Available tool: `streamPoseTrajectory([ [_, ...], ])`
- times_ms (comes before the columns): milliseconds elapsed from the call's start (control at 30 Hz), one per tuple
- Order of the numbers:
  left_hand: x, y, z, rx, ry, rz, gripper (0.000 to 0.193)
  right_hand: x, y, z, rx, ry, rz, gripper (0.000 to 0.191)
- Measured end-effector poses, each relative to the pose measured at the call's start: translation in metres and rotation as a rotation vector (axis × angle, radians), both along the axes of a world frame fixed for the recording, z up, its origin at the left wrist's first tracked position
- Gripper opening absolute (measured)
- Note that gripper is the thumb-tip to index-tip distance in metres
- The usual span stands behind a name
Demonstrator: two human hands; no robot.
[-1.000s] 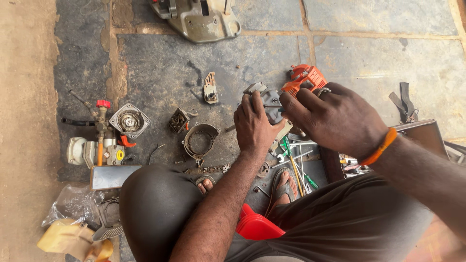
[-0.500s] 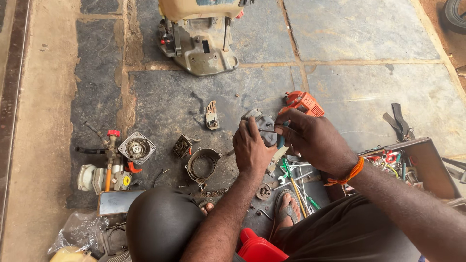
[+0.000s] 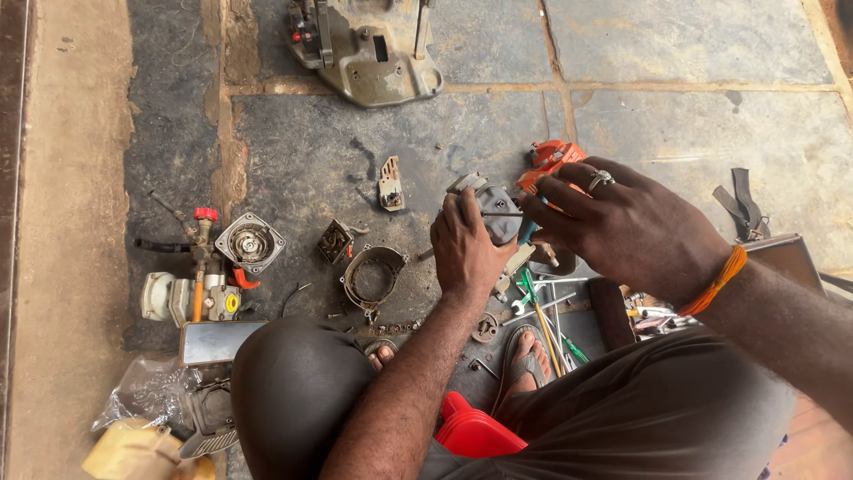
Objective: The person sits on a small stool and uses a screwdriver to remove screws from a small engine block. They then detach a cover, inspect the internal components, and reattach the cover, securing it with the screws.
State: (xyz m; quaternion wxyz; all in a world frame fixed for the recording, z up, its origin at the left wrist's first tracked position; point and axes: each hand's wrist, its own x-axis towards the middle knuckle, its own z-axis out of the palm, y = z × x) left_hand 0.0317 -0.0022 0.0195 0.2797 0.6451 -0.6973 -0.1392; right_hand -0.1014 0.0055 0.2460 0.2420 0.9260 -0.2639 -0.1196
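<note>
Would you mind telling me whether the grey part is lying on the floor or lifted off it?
Lifted: the left hand grips the grey part above the stone floor, while the right hand holds a thin tool against it.

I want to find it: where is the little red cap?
The red cap is on the left of the head view, atop a thin pipe beside the round metal part, far from both hands.

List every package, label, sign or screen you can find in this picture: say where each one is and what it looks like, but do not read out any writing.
Phone screen: flat on the floor beside the person's left knee, rectangular, dark and reflective, unlit.
Clear plastic bag: crumpled at lower left, below the phone, see-through.
Yellowish bag: bottom left corner, crumpled, tan-yellow.
Round yellow sticker: on the small engine part at left, just above the phone.
No signs are in view.
</note>
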Motion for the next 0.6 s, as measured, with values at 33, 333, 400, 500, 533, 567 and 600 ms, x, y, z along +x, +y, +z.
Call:
streamPoseTrajectory([
  [33, 0.0, 0.0, 0.0, 0.006, -0.002, -0.009, 0.12, 0.0, -0.001, 0.001, 0.006, 0.027, -0.014, 0.057],
  [333, 0.0, 0.0, -0.002, -0.023, -0.007, 0.0, 0.114, 0.031, 0.001, -0.013, 0.575, -0.453, -0.938, 0.041],
  [400, 0.0, 0.0, -0.003, -0.024, 0.004, 0.002, 0.113, 0.037, 0.001, -0.015, 0.795, -0.992, -1.044, 0.035],
  [500, 0.001, 0.002, -0.003, -0.035, 0.001, 0.018, 0.114, 0.035, -0.003, -0.011, 0.835, -0.931, -1.116, 0.037],
  [533, 0.001, 0.002, -0.002, -0.048, 0.001, 0.017, 0.114, 0.033, -0.004, -0.009, 0.841, -0.877, -1.054, 0.043],
  [567, 0.001, 0.001, -0.002, -0.04, 0.002, 0.01, 0.113, 0.029, -0.004, -0.006, 0.845, -0.82, -0.992, 0.048],
  [600, 0.001, 0.001, -0.002, -0.026, 0.006, 0.002, 0.113, 0.027, -0.002, -0.004, 0.851, -0.758, -0.934, 0.054],
])
